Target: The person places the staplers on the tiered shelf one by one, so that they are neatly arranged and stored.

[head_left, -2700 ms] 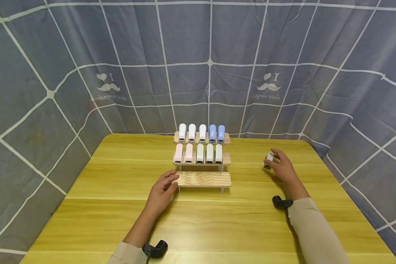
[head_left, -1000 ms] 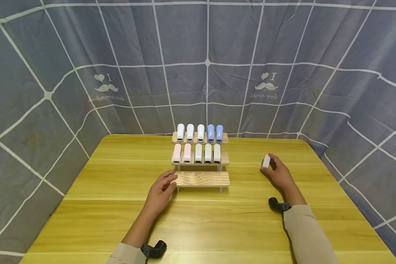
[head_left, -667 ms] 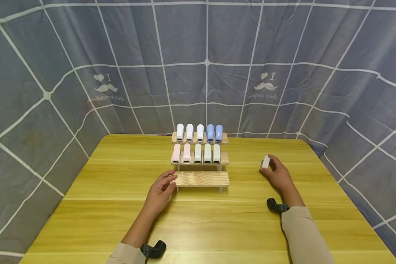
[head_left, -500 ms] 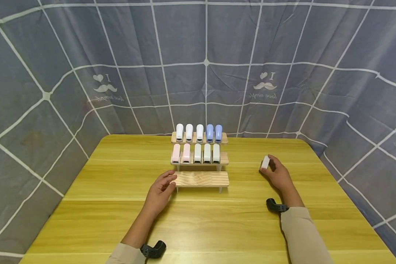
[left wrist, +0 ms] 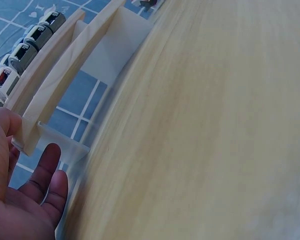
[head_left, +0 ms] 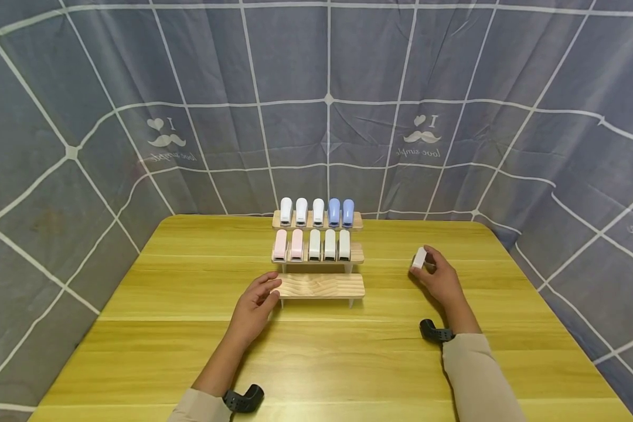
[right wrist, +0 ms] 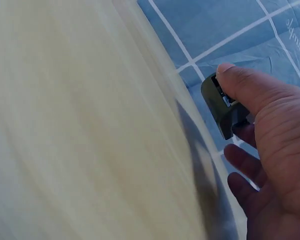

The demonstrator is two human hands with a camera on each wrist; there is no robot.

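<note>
In the head view my right hand (head_left: 438, 275) pinches a small mini stapler (head_left: 419, 258) between thumb and fingers, low over the right of the table. The stapler looks pale there; the right wrist view shows its grey-green side (right wrist: 219, 107), tilted. My left hand (head_left: 253, 308) holds the left end of the front wooden display stand (head_left: 319, 286), thumb at the board's corner; its lower fingers (left wrist: 42, 175) hang beside the clear leg. Behind stand pink staplers (head_left: 280, 245) and pale grey-green staplers (head_left: 329, 245) on the middle tier.
On the back tier are white staplers (head_left: 301, 212) and blue staplers (head_left: 334, 213). The middle tier (head_left: 357, 254) has bare board at its right end. All tiers stand on a yellow wood-grain table (head_left: 327, 363), with a grey gridded curtain (head_left: 295, 135) around it.
My right hand has turned the stapler: its dark end faced me at first, now a plain pale side shows. It has drifted slightly left and nearer. My left hand stays at the stand.
</note>
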